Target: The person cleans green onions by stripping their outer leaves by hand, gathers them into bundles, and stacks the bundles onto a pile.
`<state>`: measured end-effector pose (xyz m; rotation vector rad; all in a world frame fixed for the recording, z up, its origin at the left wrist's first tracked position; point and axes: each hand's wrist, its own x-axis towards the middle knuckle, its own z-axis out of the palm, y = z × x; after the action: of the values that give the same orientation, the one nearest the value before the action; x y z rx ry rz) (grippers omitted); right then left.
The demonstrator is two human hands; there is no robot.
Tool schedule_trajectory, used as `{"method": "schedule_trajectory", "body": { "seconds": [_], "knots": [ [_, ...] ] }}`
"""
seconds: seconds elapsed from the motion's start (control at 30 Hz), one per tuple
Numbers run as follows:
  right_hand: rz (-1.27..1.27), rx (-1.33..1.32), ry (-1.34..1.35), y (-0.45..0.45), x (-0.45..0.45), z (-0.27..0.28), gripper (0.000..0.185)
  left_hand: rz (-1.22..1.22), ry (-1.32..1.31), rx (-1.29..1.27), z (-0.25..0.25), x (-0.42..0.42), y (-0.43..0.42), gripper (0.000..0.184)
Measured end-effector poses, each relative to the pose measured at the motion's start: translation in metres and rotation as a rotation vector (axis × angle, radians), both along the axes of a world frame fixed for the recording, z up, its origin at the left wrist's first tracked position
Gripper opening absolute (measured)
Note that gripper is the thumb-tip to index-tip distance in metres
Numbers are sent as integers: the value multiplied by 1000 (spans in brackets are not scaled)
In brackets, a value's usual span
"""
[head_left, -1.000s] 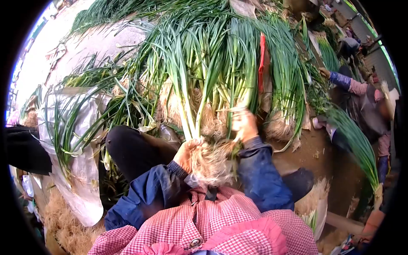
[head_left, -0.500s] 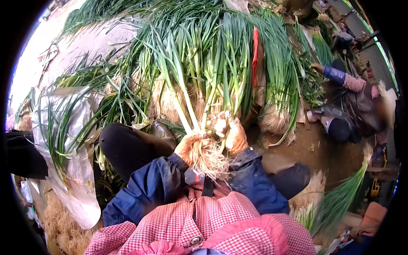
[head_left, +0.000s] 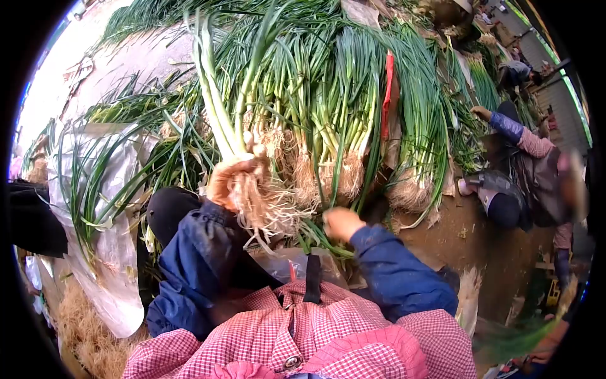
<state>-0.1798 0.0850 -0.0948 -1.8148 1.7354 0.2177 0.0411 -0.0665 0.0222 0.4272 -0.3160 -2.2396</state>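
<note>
In the head view, my left hand (head_left: pixel 228 180) is wrapped round a small bunch of green garlic (head_left: pixel 218 117), just above the roots. The pale roots (head_left: pixel 255 202) hang below the fist, and the white stems and green leaves point up and away. My right hand (head_left: pixel 343 224) is to the right and lower, apart from the bunch. Its fingers look curled and are slightly blurred, and what they hold, if anything, cannot be made out. Loose green leaves (head_left: pixel 325 243) lie right beside it.
Rows of green garlic (head_left: pixel 353 82) lie ahead, roots toward me, with a red strip (head_left: pixel 387 95) among them. A plastic sheet (head_left: pixel 104 234) lies at left above a heap of roots (head_left: pixel 95 328). A co-worker (head_left: pixel 530 158) sits at right, and another person (head_left: pixel 517 72) is farther back.
My left hand has moved left and forward with the bunch. My right hand has come off the roots and dropped lower. At far right, the co-worker's green bunch has moved and blurred.
</note>
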Motion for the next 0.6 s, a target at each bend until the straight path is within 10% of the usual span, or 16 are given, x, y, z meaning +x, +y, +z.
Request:
{"method": "schedule_trajectory", "body": {
  "seconds": [0.2,0.4,0.5,0.6],
  "knots": [
    [-538,-660,-115,-172,1,-46,25,-150,-307,239,-79,-18,50,19],
    [-922,-144,-614,-165,8,-4,19,-126,-355,352,-92,-15,60,21],
    [-727,198,-928,-108,32,56,28,-148,-339,323,-97,-27,59,13],
    [-637,-287,-534,-110,33,-21,40,-104,-437,339,-104,-34,65,12]
  ]
}}
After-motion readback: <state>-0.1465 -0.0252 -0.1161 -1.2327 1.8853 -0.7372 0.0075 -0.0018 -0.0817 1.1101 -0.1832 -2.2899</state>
